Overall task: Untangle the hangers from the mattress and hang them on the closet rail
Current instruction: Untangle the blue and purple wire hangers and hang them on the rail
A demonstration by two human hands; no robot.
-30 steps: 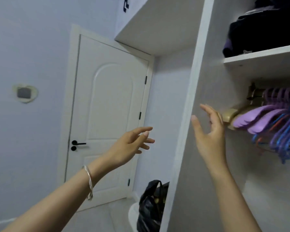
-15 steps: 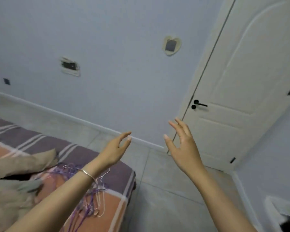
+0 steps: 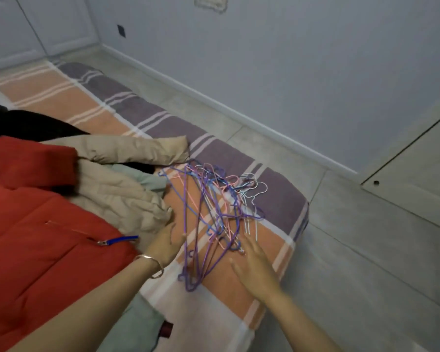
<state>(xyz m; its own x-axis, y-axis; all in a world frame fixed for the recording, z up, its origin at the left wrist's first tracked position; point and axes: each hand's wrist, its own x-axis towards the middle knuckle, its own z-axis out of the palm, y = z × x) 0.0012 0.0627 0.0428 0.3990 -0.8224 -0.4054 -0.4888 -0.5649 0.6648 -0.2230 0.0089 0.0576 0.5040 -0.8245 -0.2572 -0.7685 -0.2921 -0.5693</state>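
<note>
While I watch, tangled hangers (image 3: 214,212) lie on the mattress (image 3: 277,199) corner | left hand (image 3: 167,243), fingers relaxed, empty, at their 8 o'clock | right hand (image 3: 254,266), fingers spread, empty, at their 5 o'clock

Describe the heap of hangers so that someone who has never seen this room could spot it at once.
Look for the striped orange-and-purple mattress lying along the wall. Near its end, just right of the red jacket and beige coat, lie the hangers. They are the only thin, wiry things there: purple, pink, blue and white loops in one tangle, against soft padded clothing.
</note>
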